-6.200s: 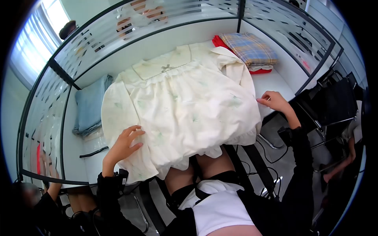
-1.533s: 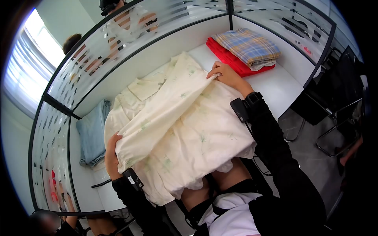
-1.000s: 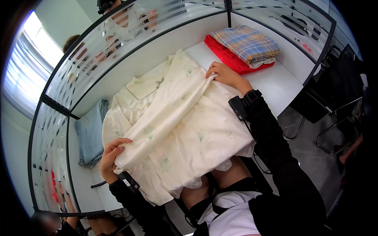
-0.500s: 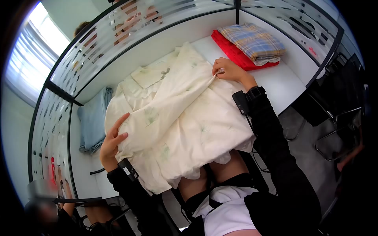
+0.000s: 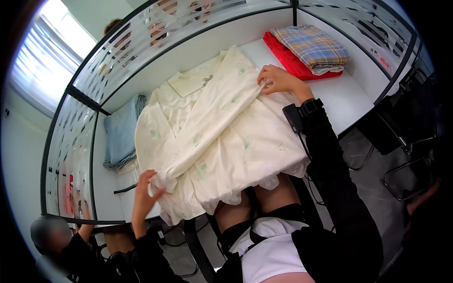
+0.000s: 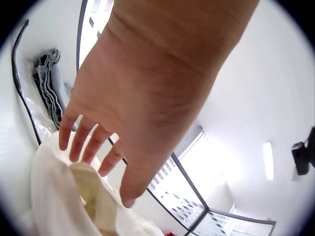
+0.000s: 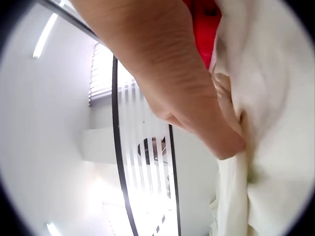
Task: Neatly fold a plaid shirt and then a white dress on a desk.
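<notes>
A cream dress (image 5: 264, 146) with a pale green leaf print, a small bow at its neckline and a ruffled hem lies on the white table. One side of it is turned inward, so a long sleeve (image 5: 207, 127) runs diagonally over the front. My right hand (image 5: 281, 80) pinches the folded edge on the right between thumb and fingers. At the lower left, my left hand (image 5: 145, 195) is beside the sleeve's gathered cuff (image 5: 165, 181), fingers extended. In the left wrist view those fingers (image 6: 93, 145) are spread over the cloth, thumb apart from them.
Folded blue jeans (image 5: 123, 134) lie at the left, near a black strip (image 5: 125, 189) and clear plastic. A plaid folded cloth (image 5: 314, 47) sits on red fabric (image 5: 292, 59) at the back right. Low walls with striped glass panels (image 5: 155, 35) border the table; chairs stand to the right.
The dress, earlier spread flat, has its right side folded over. My left hand, lately on the sleeve, has drawn down toward the cuff with fingers extended. My right hand keeps its pinch.
</notes>
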The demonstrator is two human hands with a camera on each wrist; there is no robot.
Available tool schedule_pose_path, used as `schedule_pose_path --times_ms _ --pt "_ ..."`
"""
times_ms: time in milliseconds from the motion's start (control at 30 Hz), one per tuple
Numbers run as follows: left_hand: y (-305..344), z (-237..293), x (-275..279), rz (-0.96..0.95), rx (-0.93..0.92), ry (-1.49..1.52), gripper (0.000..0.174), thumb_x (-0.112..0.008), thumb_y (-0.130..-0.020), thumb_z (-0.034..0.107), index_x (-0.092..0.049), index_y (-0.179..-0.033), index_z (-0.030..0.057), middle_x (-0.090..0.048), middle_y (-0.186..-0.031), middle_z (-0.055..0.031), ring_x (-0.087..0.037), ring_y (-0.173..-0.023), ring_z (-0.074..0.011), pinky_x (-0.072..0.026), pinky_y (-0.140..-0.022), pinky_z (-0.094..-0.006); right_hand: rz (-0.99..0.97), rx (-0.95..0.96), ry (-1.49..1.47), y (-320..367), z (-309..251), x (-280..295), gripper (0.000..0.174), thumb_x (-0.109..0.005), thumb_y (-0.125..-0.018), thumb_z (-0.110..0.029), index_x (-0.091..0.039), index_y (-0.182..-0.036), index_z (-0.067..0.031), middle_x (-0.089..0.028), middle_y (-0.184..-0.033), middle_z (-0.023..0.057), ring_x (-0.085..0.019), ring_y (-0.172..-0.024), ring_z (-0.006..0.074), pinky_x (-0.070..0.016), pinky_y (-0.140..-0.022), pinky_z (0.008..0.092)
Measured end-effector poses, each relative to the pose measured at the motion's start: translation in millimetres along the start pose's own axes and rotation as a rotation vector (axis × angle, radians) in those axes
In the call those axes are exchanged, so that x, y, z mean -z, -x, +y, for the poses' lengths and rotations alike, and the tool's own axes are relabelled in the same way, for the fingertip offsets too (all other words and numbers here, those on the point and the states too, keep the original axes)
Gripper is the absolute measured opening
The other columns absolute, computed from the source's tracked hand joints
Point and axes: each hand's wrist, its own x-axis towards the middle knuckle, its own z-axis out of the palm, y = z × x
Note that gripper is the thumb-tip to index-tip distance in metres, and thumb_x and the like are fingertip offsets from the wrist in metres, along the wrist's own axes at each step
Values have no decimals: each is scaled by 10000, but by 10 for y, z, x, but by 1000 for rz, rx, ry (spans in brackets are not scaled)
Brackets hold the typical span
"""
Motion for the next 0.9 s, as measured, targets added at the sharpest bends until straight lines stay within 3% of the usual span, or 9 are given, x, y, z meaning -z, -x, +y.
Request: schedule_pose_path --times_ms 67,200,333,367,467,500,600,700,900 --pt "137 313 -92 -65 -61 -31 554 -749 -641 138 -461 -1106 47 -427 -1222 -167 -401 -1150 -344 -349 -958 -393 -24 112 -89 -55 -175 8 235 -656 -695 -165 -605 -904 -71 -542 -906 76 -509 -935 204 -424 -809 310" --pt "210 345 -241 21 -38 -160 702 -739 -644 149 -365 -1231 61 -337 -1289 -193 -346 -1190 -371 -326 -981 -414 -237 263 -271 -236 -558 -135 294 -676 -710 -209 -595 -962 -82 -545 -959 81 -513 -933 194 -446 -772 325" --pt "92 245 -206 110 67 -321 736 -696 -656 83 -326 -1292 70 -285 -1325 -199 -325 -1200 -397 -313 -987 -421 -368 32 1 -298 -921 -181 269 -648 -725 -187 -590 -950 -52 -625 -826 79 -594 -783 239 -474 -669 375" --pt "65 247 -202 126 44 -361 738 -671 -629 44 -342 -1288 82 -264 -1338 -188 -328 -1188 -410 -323 -977 -437 -271 28 105 -267 -941 -198 240 -613 -747 -173 -573 -914 -6 -641 -759 113 -627 -691 229 -494 -639 337" --pt "49 185 -210 82 -34 -526 691 -634 -633 24 -378 -1272 86 -303 -1316 -182 -381 -1140 -390 -352 -938 -438 -463 -489 -116 -248 -934 -60 230 -585 -781 -192 -562 -868 20 -638 -770 156 -641 -671 192 -514 -589 295" --pt "50 206 -242 131 -60 -520 650 -595 -621 -21 -437 -1240 100 -325 -1307 -172 -412 -1110 -372 -366 -917 -428 -407 -536 -263 -218 -852 -83 254 -560 -811 -215 -543 -887 27 -639 -778 168 -646 -630 172 -515 -548 252" --pt "14 268 -265 160 -175 -544 646 -551 -620 -75 -472 -1224 140 -365 -1284 -147 -427 -1101 -340 -362 -918 -437 -265 -631 -571 -46 -758 -144 267 -545 -824 -214 -514 -970 7 -633 -838 143 -644 -699 182 -520 -606 270" --pt "-42 260 -250 120 -278 -624 661 -537 -609 -101 -504 -1203 187 -393 -1267 -121 -442 -1090 -304 -357 -915 -456 37 -797 -914 29 -671 -187 291 -539 -825 -201 -478 -1041 -15 -589 -988 137 -616 -857 181 -501 -734 275" --pt "-103 269 -249 107 -498 -673 643 -527 -619 -107 -545 -1170 224 -405 -1264 -99 -447 -1091 -286 -368 -919 -411 360 -662 -1255 114 -563 -304 318 -547 -805 -196 -465 -1067 -35 -499 -1116 127 -502 -1058 214 -400 -938 332"
